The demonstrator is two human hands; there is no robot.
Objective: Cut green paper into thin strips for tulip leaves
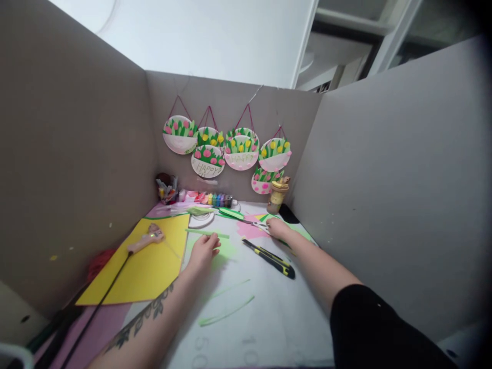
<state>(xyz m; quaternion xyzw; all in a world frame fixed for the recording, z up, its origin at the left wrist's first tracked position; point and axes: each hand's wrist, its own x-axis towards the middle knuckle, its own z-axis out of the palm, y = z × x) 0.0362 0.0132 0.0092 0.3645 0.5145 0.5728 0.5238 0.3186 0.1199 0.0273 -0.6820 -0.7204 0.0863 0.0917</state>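
Note:
My left hand (204, 251) is closed with curled fingers over the middle of the table. A narrow light green paper strip (196, 231) crosses at its fingertips and appears pinched there. Farther right, my right hand (277, 228) is closed at the handle end of a pair of scissors (258, 224), whose blades point left. Pink paper (248, 231) lies beneath the scissors. Between my forearms rests a black and yellow box cutter (271, 259). Thin green paper offcuts (226, 313) lie on the white table surface (269, 318) nearer me.
Yellow sheets (126, 277) on the left carry a corded glue gun (146, 240). Behind are a tape roll (201, 220), paint bottles (219, 200), a marker cup (167, 188) and a jar (277, 197). Grey panels (384, 169) enclose the table; decorated paper plates (241, 152) hang at the back.

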